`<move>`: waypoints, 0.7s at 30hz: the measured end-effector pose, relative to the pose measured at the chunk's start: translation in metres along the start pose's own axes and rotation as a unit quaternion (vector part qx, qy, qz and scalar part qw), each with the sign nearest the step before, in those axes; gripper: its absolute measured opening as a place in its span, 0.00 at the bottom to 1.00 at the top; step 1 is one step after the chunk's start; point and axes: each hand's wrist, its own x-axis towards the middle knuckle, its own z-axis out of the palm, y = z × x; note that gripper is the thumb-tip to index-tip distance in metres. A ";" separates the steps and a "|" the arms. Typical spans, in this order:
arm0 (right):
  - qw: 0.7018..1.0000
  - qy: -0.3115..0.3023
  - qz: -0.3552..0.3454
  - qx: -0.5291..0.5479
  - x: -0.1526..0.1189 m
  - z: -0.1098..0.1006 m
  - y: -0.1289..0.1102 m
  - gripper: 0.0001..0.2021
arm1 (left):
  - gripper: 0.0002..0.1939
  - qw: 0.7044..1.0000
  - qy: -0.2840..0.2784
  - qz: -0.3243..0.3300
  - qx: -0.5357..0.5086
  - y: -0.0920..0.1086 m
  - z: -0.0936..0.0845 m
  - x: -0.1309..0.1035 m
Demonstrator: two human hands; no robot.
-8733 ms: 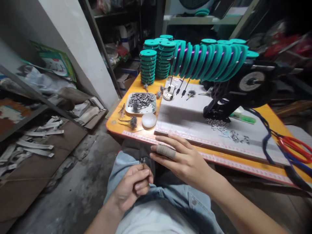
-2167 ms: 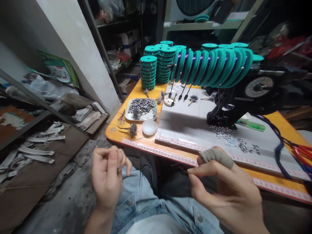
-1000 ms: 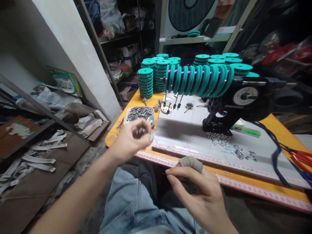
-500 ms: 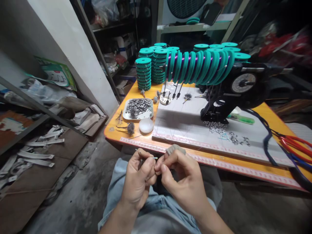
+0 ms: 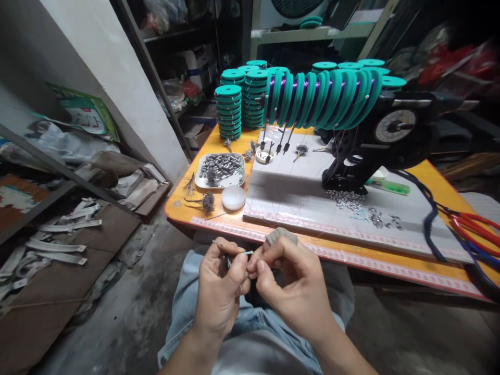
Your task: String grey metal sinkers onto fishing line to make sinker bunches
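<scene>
My left hand (image 5: pixel 221 286) is closed, thumb and fingers pinching a thin pale-tipped piece (image 5: pixel 247 253) that points to the right. Close beside it, my right hand (image 5: pixel 291 281) is pinched at that tip, its fingertips nearly touching the left ones; what lies between them is too small to name. A grey wrap (image 5: pixel 282 235) covers one finger of my right hand. Both hands are over my lap, just before the table edge. Beyond them stand a white tray (image 5: pixel 199 177) of small metal cylinders and a round white lid-like piece (image 5: pixel 233 198).
Purple-wound teal spools (image 5: pixel 312 99) sit on a black machine (image 5: pixel 394 130) over a grey board (image 5: pixel 289 203). Further teal spools (image 5: pixel 228 112) are stacked behind. Small silver parts (image 5: pixel 346 199) lie on the board. Red-handled pliers (image 5: pixel 474 229) rest at the right. Shelves stand left.
The view has shifted slightly. My hands stay together, and a little more of the pale-tipped piece shows between them.
</scene>
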 end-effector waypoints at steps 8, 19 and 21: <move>1.000 0.002 0.001 -0.020 -0.001 -0.001 0.000 0.08 | 0.18 0.991 -0.006 0.119 0.055 -0.009 -0.008 0.001; 1.000 -0.020 0.002 0.008 0.007 -0.008 0.001 0.05 | 0.04 0.964 -0.058 0.212 0.148 -0.017 -0.025 0.006; 0.999 -0.029 -0.006 -0.021 0.009 -0.012 -0.001 0.04 | 0.05 0.970 -0.071 0.180 0.149 -0.014 -0.026 0.007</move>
